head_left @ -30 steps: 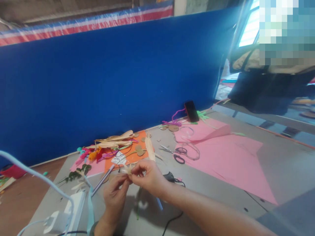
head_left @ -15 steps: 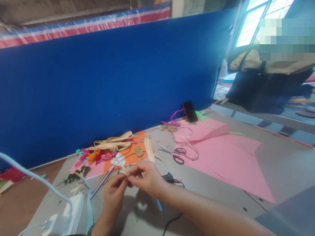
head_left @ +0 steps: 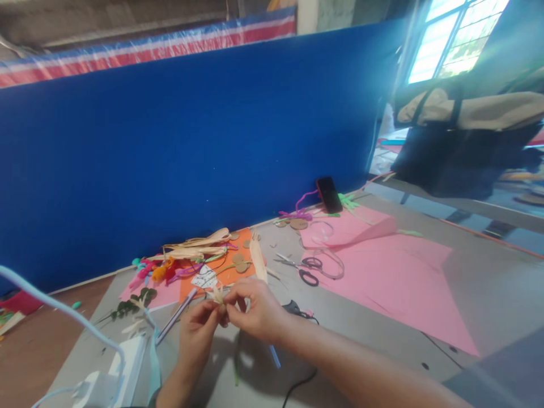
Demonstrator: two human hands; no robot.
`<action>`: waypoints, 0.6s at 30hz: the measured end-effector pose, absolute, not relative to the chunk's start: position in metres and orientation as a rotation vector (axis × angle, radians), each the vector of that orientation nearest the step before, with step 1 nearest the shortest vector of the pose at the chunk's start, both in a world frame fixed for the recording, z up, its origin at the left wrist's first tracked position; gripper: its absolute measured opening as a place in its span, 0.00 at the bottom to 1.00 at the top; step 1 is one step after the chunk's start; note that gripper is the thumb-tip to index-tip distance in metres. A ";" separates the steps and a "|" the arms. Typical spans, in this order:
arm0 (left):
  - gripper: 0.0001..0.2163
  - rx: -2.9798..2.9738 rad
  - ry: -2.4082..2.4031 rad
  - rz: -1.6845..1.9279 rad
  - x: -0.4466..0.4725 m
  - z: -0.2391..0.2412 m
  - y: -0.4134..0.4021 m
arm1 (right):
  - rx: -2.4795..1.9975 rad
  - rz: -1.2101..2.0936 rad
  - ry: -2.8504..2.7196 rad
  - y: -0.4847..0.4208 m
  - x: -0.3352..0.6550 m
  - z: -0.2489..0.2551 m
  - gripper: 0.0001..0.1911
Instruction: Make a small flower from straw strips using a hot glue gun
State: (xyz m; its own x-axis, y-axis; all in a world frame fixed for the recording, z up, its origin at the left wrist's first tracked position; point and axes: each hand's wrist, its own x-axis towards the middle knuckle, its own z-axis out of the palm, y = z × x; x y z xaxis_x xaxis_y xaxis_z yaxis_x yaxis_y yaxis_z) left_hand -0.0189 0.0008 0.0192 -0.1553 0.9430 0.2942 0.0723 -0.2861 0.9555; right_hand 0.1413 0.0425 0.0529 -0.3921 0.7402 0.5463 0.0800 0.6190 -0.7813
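Note:
My left hand (head_left: pixel 199 326) and my right hand (head_left: pixel 257 309) meet above the table, both closed in a pinch. Between their fingertips is a small pale flower of dried husk (head_left: pixel 217 294), its pointed petals sticking up. A thin green stem (head_left: pixel 237 362) shows below the hands; whether it joins the flower I cannot tell. Beyond my fingers a long dried corn husk (head_left: pixel 257 258) lies on the table. Just past my right wrist sits a black tool with a cord (head_left: pixel 292 307), perhaps a glue gun, partly hidden by my forearm.
Scissors (head_left: pixel 309 271) lie beside pink paper sheets (head_left: pixel 395 283). A phone (head_left: pixel 328 194) leans on the blue partition (head_left: pixel 191 147). Husk strips (head_left: pixel 195 249) and orange paper (head_left: pixel 225 276) are at the back left. A power strip (head_left: pixel 127 362) with a cable stands at front left.
My hands stay together on the husk flower, with only slight finger movement. At the upper right, the blurred-out area over the background has gone.

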 end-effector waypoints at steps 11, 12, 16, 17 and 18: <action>0.10 1.316 1.234 1.534 -0.017 0.019 0.002 | -0.642 0.983 -1.865 0.047 0.143 0.056 0.11; 0.10 1.306 1.236 1.536 -0.017 0.019 0.002 | -0.662 0.974 -1.870 0.048 0.144 0.057 0.11; 0.10 1.257 1.278 1.537 -0.014 0.025 0.003 | -0.807 0.818 -2.006 0.058 0.163 0.073 0.08; 0.11 1.243 1.288 1.538 -0.013 0.027 0.003 | -0.857 0.774 -2.100 0.062 0.172 0.080 0.08; 0.12 1.226 1.295 1.530 -0.012 0.029 0.003 | -0.937 0.741 -2.167 0.065 0.182 0.087 0.08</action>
